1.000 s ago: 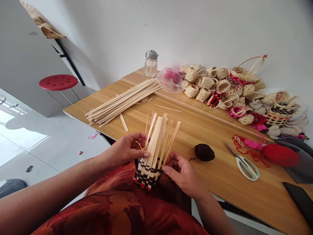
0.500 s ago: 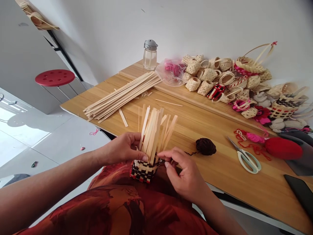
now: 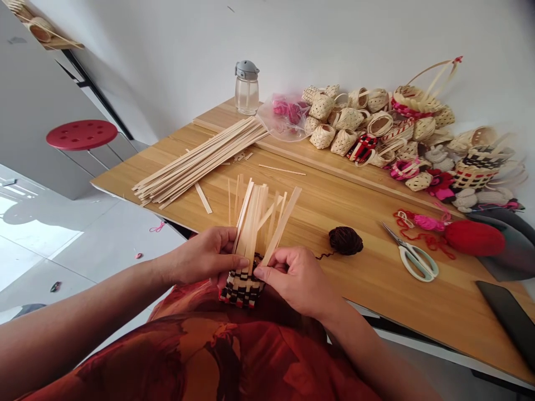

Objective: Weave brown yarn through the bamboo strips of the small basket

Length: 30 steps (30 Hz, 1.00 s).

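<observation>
1. In the head view, the left forearm point(image 3: 108, 298) is sloping upward from the lower left corner, and the left hand point(image 3: 213, 253) is lying beside a small woven basket point(image 3: 242, 288). Its thumb is pointing to the right, across the front of the upright strips point(image 3: 253, 220), while the other fingers are curling behind and are partly hidden. This grip is closing around the strips and the left side of the basket's rim.

2. The right forearm point(image 3: 363, 340) is sloping upward to the left from the lower right. The right hand point(image 3: 296, 278) is facing the left one, with bent fingers. Its thumb and index finger are pinching one of the upright strips low down, near the rim; this strip is leaning to the right. Whether this grip is also holding yarn, I cannot tell.

3. The basket is standing between the two hands, over the red patterned garment point(image 3: 188, 356) and before the near edge of the worktop point(image 3: 317, 200). It is showing black and pale checks, with red spots at the bottom.

4. To the right of the hands, a dark yarn ball point(image 3: 346, 240) is lying on the worktop, and its thread is running toward the right hand. The scissors point(image 3: 416, 259) are lying farther right, with points directed away from the person.

5. Behind the hands, a bundle of flat strips point(image 3: 200, 161) is lying slantwise on the worktop.
</observation>
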Tool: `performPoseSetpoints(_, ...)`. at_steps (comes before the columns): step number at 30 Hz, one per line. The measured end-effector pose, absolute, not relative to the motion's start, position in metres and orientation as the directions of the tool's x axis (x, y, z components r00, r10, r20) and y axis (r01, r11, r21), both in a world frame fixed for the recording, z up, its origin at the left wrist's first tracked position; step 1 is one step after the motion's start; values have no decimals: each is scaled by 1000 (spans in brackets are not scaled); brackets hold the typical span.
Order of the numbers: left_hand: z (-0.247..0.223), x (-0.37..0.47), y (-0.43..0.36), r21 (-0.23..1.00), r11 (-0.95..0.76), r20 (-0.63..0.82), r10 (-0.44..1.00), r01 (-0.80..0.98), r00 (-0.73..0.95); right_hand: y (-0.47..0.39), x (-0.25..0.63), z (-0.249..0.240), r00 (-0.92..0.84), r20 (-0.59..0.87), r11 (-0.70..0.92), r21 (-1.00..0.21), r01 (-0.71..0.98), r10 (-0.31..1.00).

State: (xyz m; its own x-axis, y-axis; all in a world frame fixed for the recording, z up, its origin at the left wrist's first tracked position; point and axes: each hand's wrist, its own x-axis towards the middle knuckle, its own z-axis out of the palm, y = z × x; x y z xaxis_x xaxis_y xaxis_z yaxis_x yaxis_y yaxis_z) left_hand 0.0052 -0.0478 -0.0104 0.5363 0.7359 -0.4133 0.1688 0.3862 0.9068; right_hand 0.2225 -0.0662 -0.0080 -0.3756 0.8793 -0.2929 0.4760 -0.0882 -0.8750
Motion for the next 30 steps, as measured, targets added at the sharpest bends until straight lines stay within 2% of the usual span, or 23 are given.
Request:
performPoseSetpoints(6, -8, 9, -48, 885, 395, -466, 762, 247, 449, -62, 219, -6, -381, -292, -56, -850, 524, 877)
performPoseSetpoints(13, -11, 3, -49, 893, 393, -450, 744, 221, 495, -61, 215, -9, -328, -281, -91, -866, 491, 902)
performPoseSetpoints(20, -9, 5, -49, 897, 388, -441, 767, 210, 466, -61, 219, -10, -330, -304, -117, -868, 483, 894)
performPoseSetpoints(24, -6, 7, -50, 881, 404, -472, 774, 245, 422, -60, 219, -5, -375, -353, -128, -851, 509, 857)
performPoseSetpoints(30, 0, 9, -51, 870, 423, -493, 772, 254, 402, -57, 214, 0, -428, -479, -267, -844, 466, 766)
